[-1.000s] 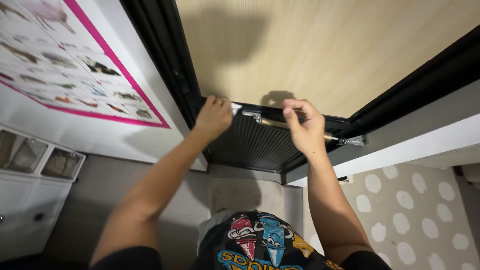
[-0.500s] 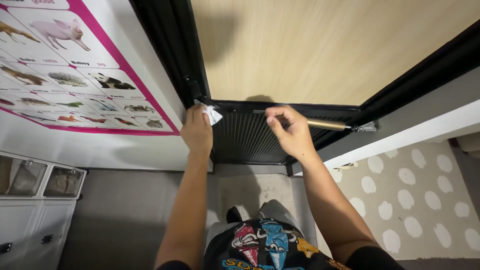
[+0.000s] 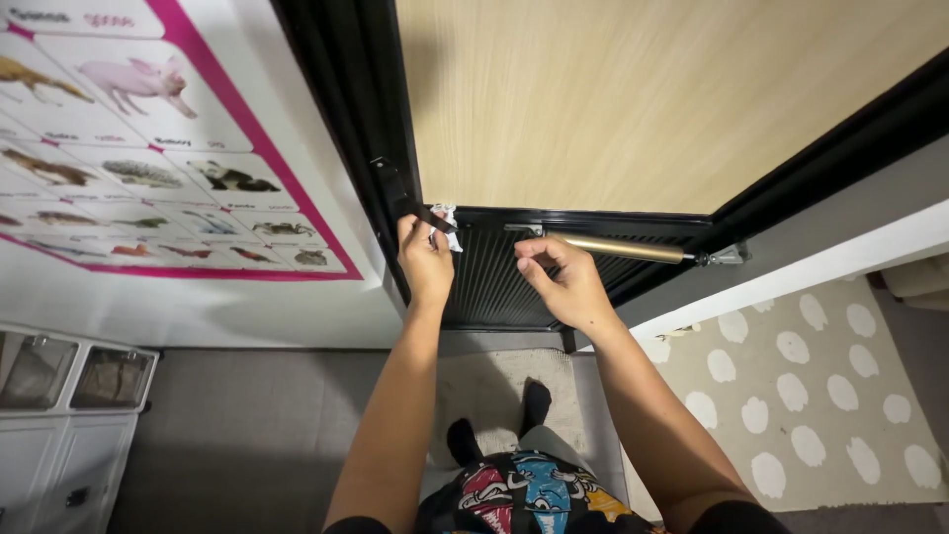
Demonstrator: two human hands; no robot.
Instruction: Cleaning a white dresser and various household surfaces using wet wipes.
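- Up at the corner of the black door frame (image 3: 341, 109), the person's left hand (image 3: 425, 259) has its fingers pressed together on a small white crumpled wipe (image 3: 444, 225), pinching it against the frame where the upright meets the dark ribbed panel (image 3: 494, 282).
- The wipe shows just above and to the right of the left fingertips, touching the top left corner of the ribbed panel, close under the lower edge of the light wooden door (image 3: 633, 99).
- A small black bracket (image 3: 388, 178) sits on the frame just above the left hand.
- The right hand (image 3: 559, 282) is raised beside the left, the two hands near each other but apart; its fingers are curled inward at the near end of the brass-coloured door closer rod (image 3: 618, 247). Whether the fingertips actually grip the rod or only rest against it cannot be told.
- The rod runs across the top of the ribbed panel to a silver mounting bracket (image 3: 727, 256) on the right side of the frame.
- On the wall to the left hangs a pink-bordered animal poster (image 3: 148, 168); below it stands a white cabinet (image 3: 59, 415).
- Far below, the person's feet in dark socks (image 3: 494, 425) stand on a pale mat (image 3: 504, 381), with a spotted rug (image 3: 820, 396) to the right.
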